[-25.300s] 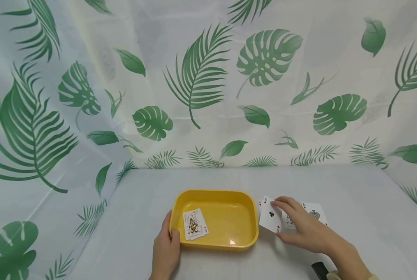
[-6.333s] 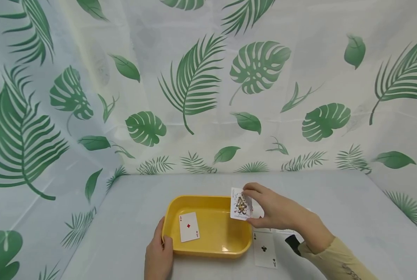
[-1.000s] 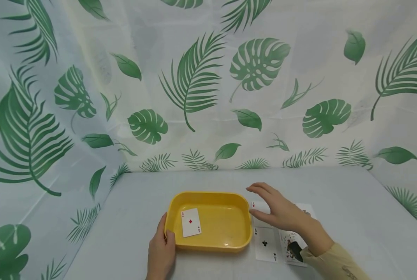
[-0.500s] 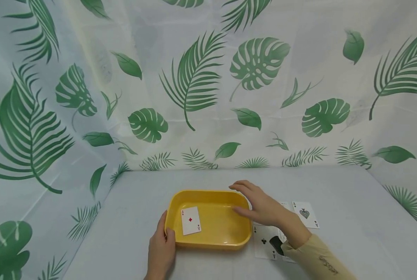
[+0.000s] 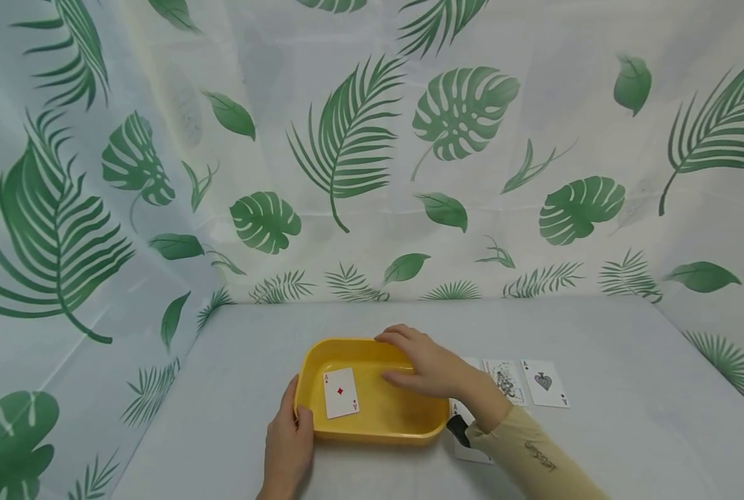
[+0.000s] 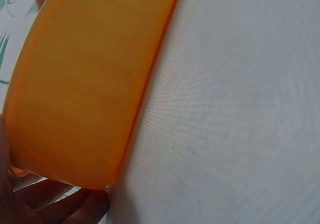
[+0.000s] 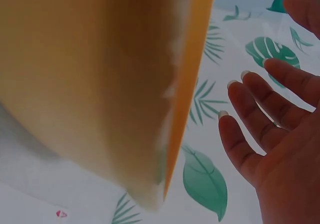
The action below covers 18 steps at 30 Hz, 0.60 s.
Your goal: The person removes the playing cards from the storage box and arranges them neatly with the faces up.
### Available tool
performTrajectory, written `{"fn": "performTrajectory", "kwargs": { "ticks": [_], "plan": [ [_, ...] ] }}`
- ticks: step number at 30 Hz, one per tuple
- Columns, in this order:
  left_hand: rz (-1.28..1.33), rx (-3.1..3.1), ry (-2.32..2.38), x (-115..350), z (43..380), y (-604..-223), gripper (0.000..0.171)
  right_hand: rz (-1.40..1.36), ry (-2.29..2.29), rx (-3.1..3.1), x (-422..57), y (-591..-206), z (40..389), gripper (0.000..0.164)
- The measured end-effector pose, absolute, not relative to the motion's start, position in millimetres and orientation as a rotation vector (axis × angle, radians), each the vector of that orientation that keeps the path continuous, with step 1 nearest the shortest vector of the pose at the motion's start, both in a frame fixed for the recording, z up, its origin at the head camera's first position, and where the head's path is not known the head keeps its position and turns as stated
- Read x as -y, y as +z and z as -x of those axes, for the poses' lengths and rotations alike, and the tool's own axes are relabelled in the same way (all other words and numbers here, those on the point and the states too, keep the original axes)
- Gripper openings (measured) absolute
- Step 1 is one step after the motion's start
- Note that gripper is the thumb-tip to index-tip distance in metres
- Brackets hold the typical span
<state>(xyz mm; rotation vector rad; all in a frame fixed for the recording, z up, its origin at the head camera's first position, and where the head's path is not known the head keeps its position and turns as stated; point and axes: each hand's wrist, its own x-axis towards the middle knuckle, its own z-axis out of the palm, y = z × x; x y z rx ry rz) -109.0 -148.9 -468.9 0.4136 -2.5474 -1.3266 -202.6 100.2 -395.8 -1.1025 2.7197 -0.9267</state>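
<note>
A yellow rectangular tray (image 5: 378, 439) sits on the table in the head view. My left hand (image 5: 287, 441) grips its left end, thumb over the rim; in the left wrist view the fingers (image 6: 75, 204) curl beneath the tray's corner. Inside, toward the left, lies an ace of diamonds (image 5: 342, 393) face up. Over the tray's right half hovers my right hand (image 5: 431, 364), holding nothing. The right wrist view shows its fingers (image 7: 280, 103) spread and relaxed, beyond the tray's wall (image 7: 60, 58).
Right of the tray lie a joker (image 5: 505, 382) and an ace of spades (image 5: 544, 382). An ace of clubs (image 5: 472, 453) is partly covered by the right sleeve (image 5: 534, 455) and a black strap (image 5: 458, 430). Leaf-printed cloth (image 5: 359, 243) forms the back wall.
Over the last second my right hand has moved left from the cards to above the tray. Earlier it held a joker over the tray's right edge. The left hand keeps its grip.
</note>
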Motion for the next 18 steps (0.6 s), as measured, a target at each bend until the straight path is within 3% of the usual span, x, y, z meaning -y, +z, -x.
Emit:
{"fn": "performTrajectory", "kwargs": {
  "ticks": [18],
  "plan": [
    [-0.424,2.561,-1.277,149.5,111.3,-472.4,0.055,1.151,-0.804,-2.74,-92.3,-386.3,206.3,0.055]
  ]
}}
